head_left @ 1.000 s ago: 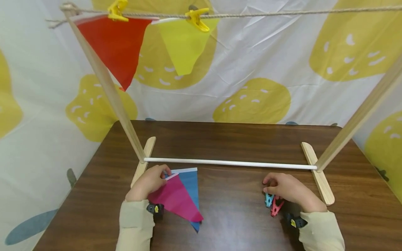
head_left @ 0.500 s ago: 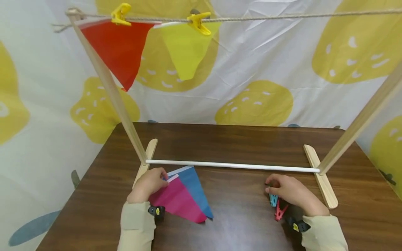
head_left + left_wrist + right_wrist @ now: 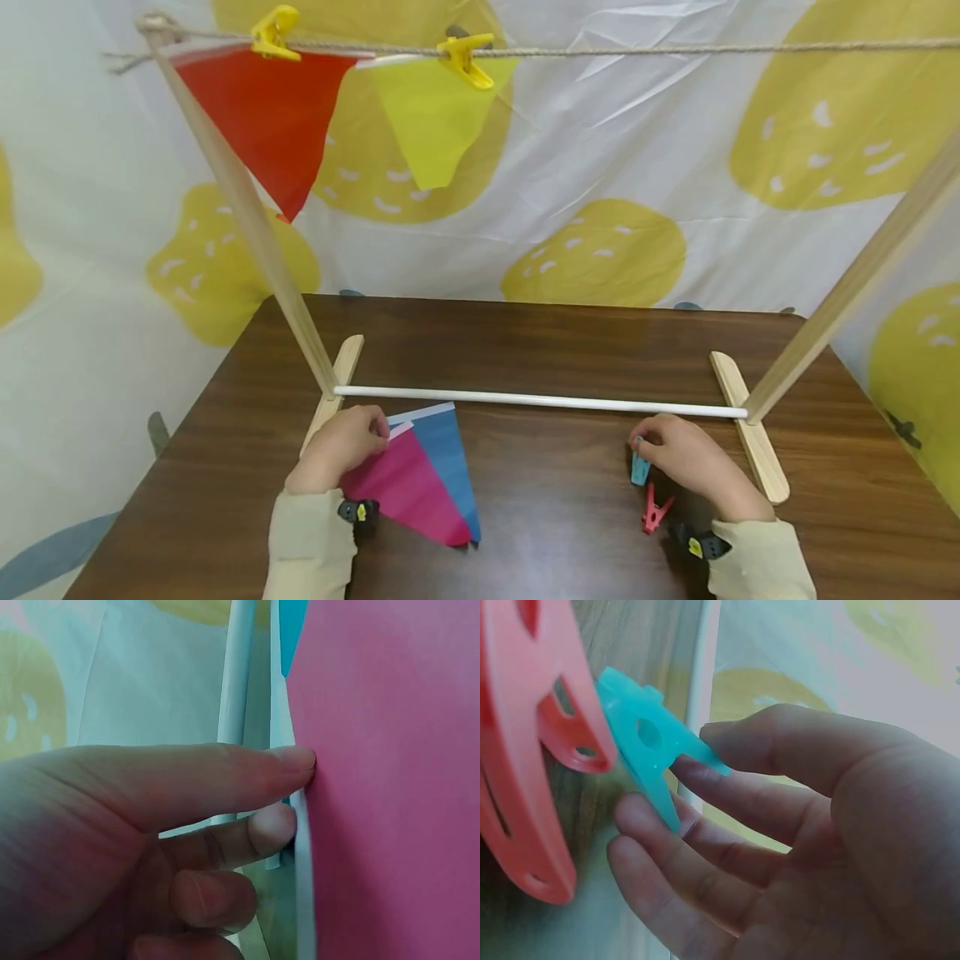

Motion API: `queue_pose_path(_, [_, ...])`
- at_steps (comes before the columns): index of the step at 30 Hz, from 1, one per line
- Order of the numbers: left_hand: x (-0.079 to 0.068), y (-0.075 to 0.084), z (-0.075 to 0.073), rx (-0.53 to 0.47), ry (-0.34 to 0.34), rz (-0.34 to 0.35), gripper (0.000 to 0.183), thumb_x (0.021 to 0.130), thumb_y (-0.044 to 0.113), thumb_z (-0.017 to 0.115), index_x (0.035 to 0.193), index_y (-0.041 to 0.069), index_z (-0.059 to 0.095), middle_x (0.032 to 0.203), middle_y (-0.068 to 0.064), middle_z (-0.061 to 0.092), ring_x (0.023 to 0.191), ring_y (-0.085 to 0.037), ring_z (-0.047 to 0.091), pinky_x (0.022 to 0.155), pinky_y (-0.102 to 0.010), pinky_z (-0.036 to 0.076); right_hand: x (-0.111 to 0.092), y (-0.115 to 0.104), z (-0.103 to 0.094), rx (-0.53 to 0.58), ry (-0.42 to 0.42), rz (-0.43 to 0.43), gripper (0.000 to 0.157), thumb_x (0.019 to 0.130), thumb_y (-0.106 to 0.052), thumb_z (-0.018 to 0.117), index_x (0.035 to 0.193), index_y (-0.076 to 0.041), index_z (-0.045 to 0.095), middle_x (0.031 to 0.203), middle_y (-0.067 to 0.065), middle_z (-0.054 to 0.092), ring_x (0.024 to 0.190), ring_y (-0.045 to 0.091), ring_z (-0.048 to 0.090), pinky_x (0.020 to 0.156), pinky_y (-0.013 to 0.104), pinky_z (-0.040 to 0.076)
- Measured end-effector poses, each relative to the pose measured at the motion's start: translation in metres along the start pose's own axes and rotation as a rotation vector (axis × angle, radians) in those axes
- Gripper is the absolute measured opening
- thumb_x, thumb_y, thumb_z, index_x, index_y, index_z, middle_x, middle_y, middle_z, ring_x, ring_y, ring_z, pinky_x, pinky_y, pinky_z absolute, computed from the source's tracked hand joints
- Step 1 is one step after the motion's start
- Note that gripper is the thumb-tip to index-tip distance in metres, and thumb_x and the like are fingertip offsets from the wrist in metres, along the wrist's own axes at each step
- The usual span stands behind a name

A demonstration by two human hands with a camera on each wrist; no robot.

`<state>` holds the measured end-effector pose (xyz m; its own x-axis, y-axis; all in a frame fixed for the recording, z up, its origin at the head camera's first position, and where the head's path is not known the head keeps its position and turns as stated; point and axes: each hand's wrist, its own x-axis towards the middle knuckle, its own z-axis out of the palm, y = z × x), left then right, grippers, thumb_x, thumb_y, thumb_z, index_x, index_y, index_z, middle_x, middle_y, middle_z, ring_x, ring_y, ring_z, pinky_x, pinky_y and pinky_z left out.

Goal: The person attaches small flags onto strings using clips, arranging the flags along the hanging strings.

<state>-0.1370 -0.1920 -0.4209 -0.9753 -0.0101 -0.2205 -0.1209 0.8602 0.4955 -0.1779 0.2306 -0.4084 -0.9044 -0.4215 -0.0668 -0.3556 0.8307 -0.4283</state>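
My left hand (image 3: 345, 443) is at the top left of a pink pennant (image 3: 411, 482). In the left wrist view its thumb and forefinger pinch the white-edged top of the pink pennant (image 3: 397, 780). Partly beneath lies a blue pennant (image 3: 447, 454); whether the fingers grip it too, I cannot tell. On the right, my right hand (image 3: 682, 454) pinches one handle of a light blue clip (image 3: 639, 469), clearly seen as a spring clip (image 3: 646, 733) in the right wrist view. A red clip (image 3: 655, 508) lies on the table just nearer, apart from the fingers.
A wooden stand has a left post (image 3: 247, 217), a right post (image 3: 840, 308) and a white crossbar (image 3: 540, 402). From its rope (image 3: 675, 50) hang a red pennant (image 3: 262, 117) and a yellow pennant (image 3: 435, 121), with yellow clips (image 3: 275, 33) on the rope. A patterned cloth (image 3: 420, 258) stands behind.
The blue pennant has swung out and partly back under the pink one. The light blue clip has come away from the red clip, which now lies separate. Both hands stay in nearly the same places.
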Motion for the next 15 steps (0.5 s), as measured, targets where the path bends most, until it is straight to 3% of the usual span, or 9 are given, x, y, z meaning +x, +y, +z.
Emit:
queue_pose_path(8, [-0.0014,0.0080,-0.0045,0.100,0.026,-0.038,0.018,0.075,0.017,0.064,0.092,0.012,0.061,0.082,-0.001,0.059,0.063,-0.015,0.051,0.054,-0.032,0.040,-0.0013,0.0039,-0.0036,0.001,0.062,-0.013,0.009,0.083,-0.020,0.060,0.084,-0.014,0.067,0.083,0.000,0.062,0.079,0.018,0.056,0.067,0.037,0.043])
queue_pose_path(15, [-0.0027,0.0102,-0.0055,0.135,0.075,-0.100,0.020,0.074,0.022,0.063,0.091,0.013,0.061,0.081,-0.003,0.061,0.062,-0.018,0.051,0.052,-0.035,0.040,-0.0028,0.0066,-0.0047,0.019,0.154,-0.036,0.008,0.084,-0.019,0.061,0.086,-0.015,0.068,0.083,-0.004,0.062,0.074,0.013,0.054,0.065,0.034,0.041])
